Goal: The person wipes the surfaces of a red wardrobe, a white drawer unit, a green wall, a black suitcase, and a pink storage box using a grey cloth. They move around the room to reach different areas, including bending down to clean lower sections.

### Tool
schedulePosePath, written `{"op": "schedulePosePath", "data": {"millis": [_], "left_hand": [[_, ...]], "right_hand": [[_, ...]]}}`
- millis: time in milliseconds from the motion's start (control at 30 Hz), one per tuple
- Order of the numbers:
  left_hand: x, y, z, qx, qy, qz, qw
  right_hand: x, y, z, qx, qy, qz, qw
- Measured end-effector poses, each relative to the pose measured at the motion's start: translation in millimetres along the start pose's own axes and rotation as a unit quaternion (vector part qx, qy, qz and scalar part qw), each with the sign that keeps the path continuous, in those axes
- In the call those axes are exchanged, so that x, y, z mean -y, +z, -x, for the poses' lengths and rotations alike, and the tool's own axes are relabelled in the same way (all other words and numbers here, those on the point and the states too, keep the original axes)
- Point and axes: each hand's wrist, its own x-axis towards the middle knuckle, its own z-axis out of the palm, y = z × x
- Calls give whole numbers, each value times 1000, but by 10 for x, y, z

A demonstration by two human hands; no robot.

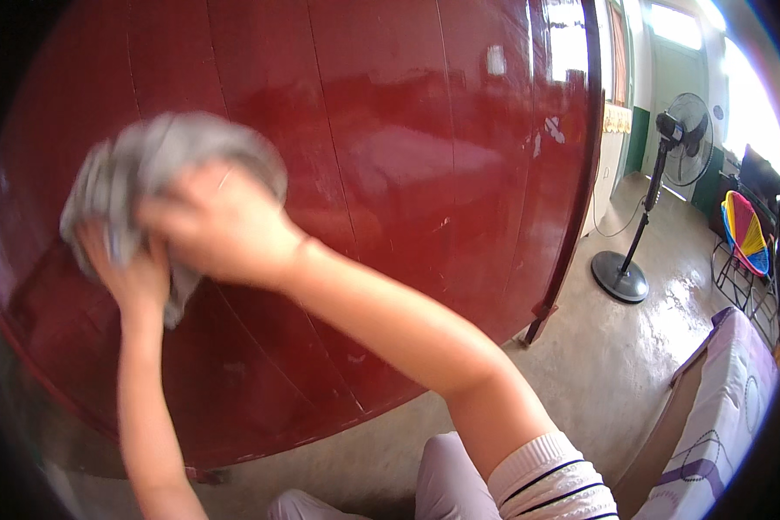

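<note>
A glossy dark red wooden panel with vertical seams fills the left and middle of the head view. Against its left part, both hands hold a bunched grey cloth, blurred by motion. My left hand grips the cloth's lower left, with part of the fingers under its folds. My right hand is on the cloth's lower right, its fingers blurred and partly hidden in the fabric. A few pale scuffs mark the panel.
A black pedestal fan stands on the grey floor to the right, near a colourful corded chair. A bed or low furniture with a purple and white cover is at lower right. The panel's right edge has a short foot.
</note>
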Motion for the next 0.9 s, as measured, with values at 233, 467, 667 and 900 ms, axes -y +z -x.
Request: {"op": "schedulePosePath", "data": {"millis": [233, 467, 667, 900], "left_hand": [[-31, -424, 1877, 122, -13, -8, 992], [-1572, -78, 254, 73, -75, 216, 971], [-3185, 408, -599, 100, 81, 171, 977], [-5245, 997, -163, 93, 174, 433, 879]], "right_hand": [[566, 284, 968, 111, 10, 35, 993], [-43, -614, 1024, -20, 198, 254, 947], [-896, -1808, 1671, -107, 297, 357, 879], [-1337, -3111, 3530, -179, 414, 338, 826]]}}
